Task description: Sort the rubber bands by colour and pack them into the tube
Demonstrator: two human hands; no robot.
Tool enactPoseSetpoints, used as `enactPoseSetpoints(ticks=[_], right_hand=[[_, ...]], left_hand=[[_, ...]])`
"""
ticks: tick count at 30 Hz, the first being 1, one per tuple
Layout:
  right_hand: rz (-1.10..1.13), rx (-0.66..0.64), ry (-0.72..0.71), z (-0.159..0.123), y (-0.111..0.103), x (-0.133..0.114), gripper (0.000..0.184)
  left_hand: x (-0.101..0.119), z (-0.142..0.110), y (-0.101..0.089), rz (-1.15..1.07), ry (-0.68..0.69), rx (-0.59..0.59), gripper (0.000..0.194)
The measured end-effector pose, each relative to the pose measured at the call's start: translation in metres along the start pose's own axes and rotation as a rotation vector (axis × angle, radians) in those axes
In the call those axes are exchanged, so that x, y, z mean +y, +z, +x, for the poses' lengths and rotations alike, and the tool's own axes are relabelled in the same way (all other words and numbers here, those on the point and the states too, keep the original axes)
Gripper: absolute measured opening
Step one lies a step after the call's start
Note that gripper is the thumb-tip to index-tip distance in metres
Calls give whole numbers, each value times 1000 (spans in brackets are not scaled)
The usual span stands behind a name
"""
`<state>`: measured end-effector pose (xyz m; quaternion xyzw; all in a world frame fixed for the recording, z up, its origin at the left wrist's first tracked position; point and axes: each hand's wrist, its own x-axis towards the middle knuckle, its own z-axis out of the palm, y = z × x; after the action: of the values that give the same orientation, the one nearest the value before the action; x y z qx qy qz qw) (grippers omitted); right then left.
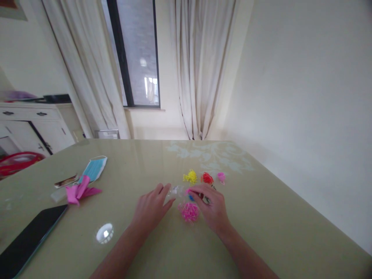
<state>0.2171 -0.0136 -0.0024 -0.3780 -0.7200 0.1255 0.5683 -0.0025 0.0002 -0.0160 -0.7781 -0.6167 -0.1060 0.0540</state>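
Note:
My left hand grips a small clear plastic bottle, which lies on its side with its open end toward my right hand. The fingers of my right hand pinch small pink bands at the bottle's mouth. Just below, on the table, is a tangled pile of pink rubber bands. Blue bands show partly between the hands. Beyond them lie a yellow pile and a red pile of bands. Black bands are partly hidden behind my right hand.
A small pink cup-like piece stands at the right of the piles. To the left are a blue face mask, a folded pink paper shape and a dark phone or tablet. The glossy table has a wall along its right.

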Motion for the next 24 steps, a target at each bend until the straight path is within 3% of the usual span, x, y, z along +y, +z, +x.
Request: enactPoseSetpoints(ticks=[9, 16, 24], right_hand=[[-160, -30, -80, -4, 4, 3, 13], [-340, -158, -193, -10, 5, 5, 24], [-285, -119, -210, -11, 7, 2, 25]], left_hand=[[-2, -1, 5, -12, 46, -4, 38], [2, 0, 0, 55, 44, -60, 39], [6, 1, -1, 38, 47, -88, 38]])
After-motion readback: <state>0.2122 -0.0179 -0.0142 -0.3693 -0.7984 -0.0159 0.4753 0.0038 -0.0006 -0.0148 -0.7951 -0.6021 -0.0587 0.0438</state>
